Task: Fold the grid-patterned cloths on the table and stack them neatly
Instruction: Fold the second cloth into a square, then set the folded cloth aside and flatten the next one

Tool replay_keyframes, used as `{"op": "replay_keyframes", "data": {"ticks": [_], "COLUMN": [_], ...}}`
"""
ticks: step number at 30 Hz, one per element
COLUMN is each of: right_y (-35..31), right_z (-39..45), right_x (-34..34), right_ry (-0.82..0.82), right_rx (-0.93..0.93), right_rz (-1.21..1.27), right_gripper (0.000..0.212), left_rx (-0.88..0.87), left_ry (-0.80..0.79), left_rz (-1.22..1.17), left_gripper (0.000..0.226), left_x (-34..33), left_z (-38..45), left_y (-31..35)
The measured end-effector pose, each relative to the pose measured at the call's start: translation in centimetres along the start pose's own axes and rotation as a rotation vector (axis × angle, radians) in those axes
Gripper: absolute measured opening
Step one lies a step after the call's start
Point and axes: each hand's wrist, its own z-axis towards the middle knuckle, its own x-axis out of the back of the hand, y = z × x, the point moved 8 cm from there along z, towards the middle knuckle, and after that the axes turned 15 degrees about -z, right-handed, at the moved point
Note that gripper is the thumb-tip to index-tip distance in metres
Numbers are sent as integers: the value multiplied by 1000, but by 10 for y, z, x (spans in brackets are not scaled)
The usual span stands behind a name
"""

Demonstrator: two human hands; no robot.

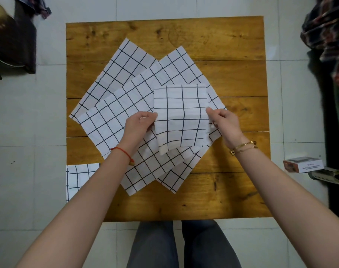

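**Folded cloth held over the spread pile**

Both hands hold one folded cloth (pixel 181 117) above the middle of the table (pixel 232 45). The left hand (pixel 138 125) pinches its left edge, thumb on top and fingers curled beneath. The right hand (pixel 223 122) pinches the right edge the same way, fingers curled round the fabric. The cloth hangs between them as a tall rectangle, its lower end sagging toward the near edge.

Under it lie the flat cloths (pixel 114 89), several overlapping sheets turned at an angle, fanned out from the left edge across the centre. Their corners point to the far edge and to the near edge; how many there are cannot be told.

A further cloth (pixel 78 178) lies by the near left corner, reaching the left edge, partly covered by the left forearm.

On the floor off the right edge sits a small box (pixel 303 165), beside a shoe (pixel 331 176).
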Motion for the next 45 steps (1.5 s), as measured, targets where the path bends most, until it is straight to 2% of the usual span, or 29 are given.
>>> {"op": "replay_keyframes", "data": {"ticks": [3, 6, 8, 11, 13, 16, 20, 22, 25, 28, 30, 33, 35, 37, 39, 41, 45], "right_y": [-10, -23, -34, -46, -50, -47, -27, -14, -1, 4, -1, -21, -30, -28, -19, -10, 1], "right_z": [-14, -28, -37, -49, -56, -56, -36, -21, -1, 8, 5, -13, -30, -45, -50, -46, -41], "right_x": [9, 15, 17, 21, 23, 24, 16, 10, 1, -8, -15, -40, -71, -107, -135, -148, -144], "right_ry": [55, 67, 67, 125, 154, 76, -106, -107, -36, 28, 118, 245, 181, 66, -11, -67, -75], "right_rx": [22, 136, 262, 421, 488, 455, 287, 211, 185, 152, 234, 527, 698, 821, 837, 760, 702], "right_rz": [92, 116, -16, -373, -533, -518, -322, -327, -494, -617, -745, -1065, -1152, -1233, -1348, -1439, -1523], "right_gripper": [19, 37, 38, 18, 11, 16, 31, 34, 27, 27, 33, 35, 38, 46, 58, 65, 68], "left_rx": [-86, -233, -347, -515, -563, -509, -251, -174, -124, -130, -235, -450, -550, -561, -517, -459, -443], "left_ry": [-17, -93, -78, -43, -70, -95, -174, -169, -95, -55, -59, -126, -145, -150, -146, -137, -141], "left_rz": [-5, 63, 237, 529, 593, 583, 417, 405, 417, 478, 583, 873, 1044, 1160, 1252, 1314, 1393], "left_gripper": [34, 39, 36, 18, 9, 15, 32, 32, 19, 32, 37, 45, 56, 67, 76, 81, 83], "left_x": [1, -4, -5, -5, -8, -5, -3, -2, -3, -9, -12, -24, -30, -33, -32, -28, -25], "left_z": [-13, -27, -36, -49, -56, -54, -33, -18, 0, 2, -3, -17, -24, -27, -24, -19, -17], "left_y": [16, 34, 44, 58, 64, 65, 40, 20, -8, -25, -27, -33, -38, -46, -55, -63, -69]}}
